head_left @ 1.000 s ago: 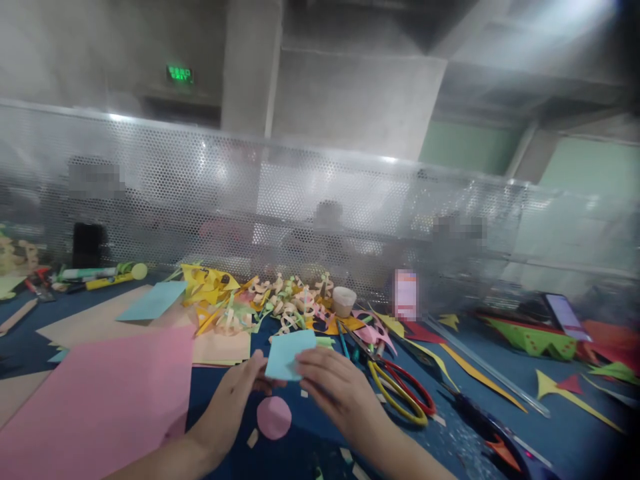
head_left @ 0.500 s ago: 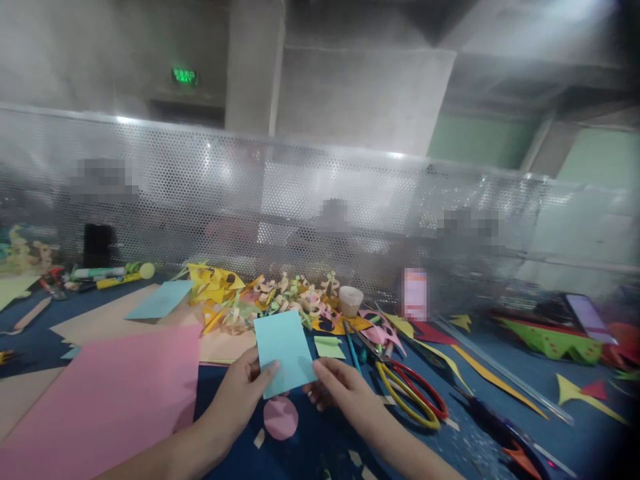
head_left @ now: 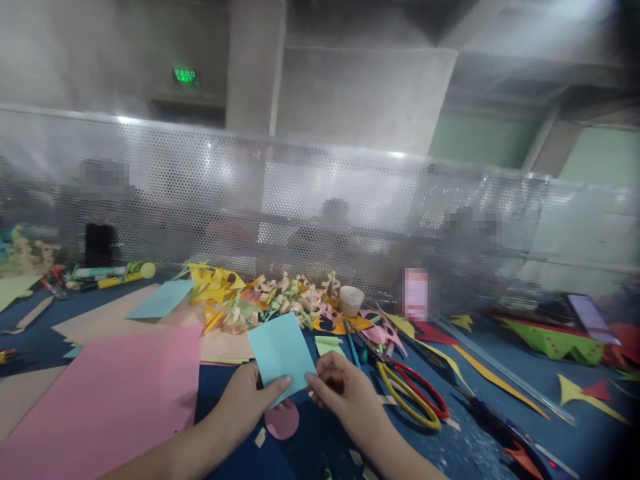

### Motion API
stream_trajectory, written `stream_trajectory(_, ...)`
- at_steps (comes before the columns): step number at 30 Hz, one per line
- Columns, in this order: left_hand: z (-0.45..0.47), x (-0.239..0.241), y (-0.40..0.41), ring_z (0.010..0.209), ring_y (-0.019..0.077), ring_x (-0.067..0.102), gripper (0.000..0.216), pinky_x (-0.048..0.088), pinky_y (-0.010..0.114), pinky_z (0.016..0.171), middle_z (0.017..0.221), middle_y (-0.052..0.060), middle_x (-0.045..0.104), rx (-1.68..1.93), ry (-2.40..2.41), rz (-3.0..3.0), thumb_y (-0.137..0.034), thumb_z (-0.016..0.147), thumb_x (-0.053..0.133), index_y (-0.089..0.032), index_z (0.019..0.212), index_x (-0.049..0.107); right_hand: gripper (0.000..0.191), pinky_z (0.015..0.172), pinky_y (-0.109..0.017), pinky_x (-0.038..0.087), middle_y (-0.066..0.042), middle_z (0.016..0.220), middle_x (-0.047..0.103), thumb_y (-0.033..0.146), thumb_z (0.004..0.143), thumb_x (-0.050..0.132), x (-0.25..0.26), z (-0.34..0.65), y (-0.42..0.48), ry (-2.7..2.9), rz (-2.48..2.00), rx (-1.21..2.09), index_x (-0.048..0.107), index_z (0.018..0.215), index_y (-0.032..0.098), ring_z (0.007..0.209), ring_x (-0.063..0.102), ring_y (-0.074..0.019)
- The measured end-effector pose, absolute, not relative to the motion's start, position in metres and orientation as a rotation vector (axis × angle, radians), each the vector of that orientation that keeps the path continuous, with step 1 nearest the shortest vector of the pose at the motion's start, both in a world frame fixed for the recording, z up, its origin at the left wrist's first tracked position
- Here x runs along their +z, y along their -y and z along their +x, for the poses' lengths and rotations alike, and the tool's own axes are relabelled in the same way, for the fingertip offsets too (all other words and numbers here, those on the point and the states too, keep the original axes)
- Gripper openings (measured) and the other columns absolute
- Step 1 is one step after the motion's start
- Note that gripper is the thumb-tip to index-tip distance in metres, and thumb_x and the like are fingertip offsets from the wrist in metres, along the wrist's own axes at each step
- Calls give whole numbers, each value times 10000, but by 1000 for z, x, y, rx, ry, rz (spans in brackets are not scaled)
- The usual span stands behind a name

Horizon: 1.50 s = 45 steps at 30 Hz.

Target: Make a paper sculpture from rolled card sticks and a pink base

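A light blue sheet of paper [head_left: 283,353] is held up above the dark blue table. My left hand [head_left: 253,400] grips its lower left part, thumb on the front and the other fingers mostly hidden behind. At the lower right corner, my right hand [head_left: 345,393] pinches the paper between thumb and fingers. Below the sheet a pink paper circle [head_left: 283,421] lies on the table, partly covered from view. Scissors [head_left: 415,397] with yellow and red handles rest to the right of my right hand.
A large pink sheet [head_left: 115,400] lies at left, with another blue sheet [head_left: 161,299] behind it. Curled paper scraps [head_left: 295,297] and a white cup [head_left: 351,301] stand before a perforated screen [head_left: 200,187]. On the right are a glue gun [head_left: 510,427] and a phone [head_left: 593,319].
The blue sheet has tilted and shifted slightly left. My right hand has curled its fingers and moved a little along with the corner; my left thumb reaches further across the paper.
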<state>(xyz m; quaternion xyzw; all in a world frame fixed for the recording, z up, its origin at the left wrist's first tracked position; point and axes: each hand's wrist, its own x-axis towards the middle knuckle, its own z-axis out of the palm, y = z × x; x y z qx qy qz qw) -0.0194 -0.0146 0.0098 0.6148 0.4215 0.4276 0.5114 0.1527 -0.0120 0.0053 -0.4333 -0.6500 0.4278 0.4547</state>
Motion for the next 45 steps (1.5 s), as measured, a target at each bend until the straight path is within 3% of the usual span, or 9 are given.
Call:
stream_trajectory(6, -18, 6, 14, 550, 199, 624, 356, 475, 278, 554, 610, 69, 686, 1036, -997, 1534, -463, 667, 592, -111, 688, 643, 339, 511, -233, 386, 45, 532, 504, 476, 688, 603, 9, 154, 14, 1612, -1054, 1023, 402, 633, 207, 520, 514, -119)
stream_trajectory(12, -20, 5, 13, 591, 210, 629, 363, 478, 282, 558, 676, 87, 692, 1082, -1019, 1497, -449, 681, 584, -99, 760, 639, 381, 545, -262, 453, 25, 586, 548, 569, 684, 558, 13, 152, 15, 1364, -930, 1346, 489, 717, 196, 581, 585, -156)
stream_trajectory(25, -20, 7, 14, 538, 198, 612, 336, 472, 292, 531, 639, 73, 679, 1090, -1013, 1433, -431, 659, 607, -106, 737, 637, 358, 506, -197, 419, 3, 599, 623, 465, 615, 691, 13, 152, 13, 1252, -870, 1483, 554, 726, 152, 544, 573, -103)
stream_trajectory(33, -19, 11, 19, 546, 174, 579, 320, 470, 284, 534, 662, 57, 661, 1101, -920, 1426, -428, 640, 631, -121, 731, 637, 373, 496, -209, 417, 17, 555, 600, 493, 591, 689, 8, 153, 10, 1336, -944, 1384, 543, 666, 157, 496, 548, -97)
stream_trajectory(38, -18, 6, 21, 567, 189, 597, 260, 478, 285, 554, 623, 33, 655, 1058, -1057, 1512, -369, 636, 630, -149, 774, 620, 352, 474, -234, 422, 8, 544, 599, 520, 661, 604, 6, 153, 12, 1526, -1049, 1189, 530, 689, 177, 472, 543, -124)
stream_trajectory(45, -17, 7, 22, 590, 201, 620, 233, 495, 298, 597, 665, 56, 678, 1078, -1080, 1560, -368, 638, 614, -159, 740, 615, 176, 505, -237, 399, 9, 561, 585, 369, 765, 506, 11, 151, 23, 1776, -1190, 746, 503, 681, 213, 529, 547, -149)
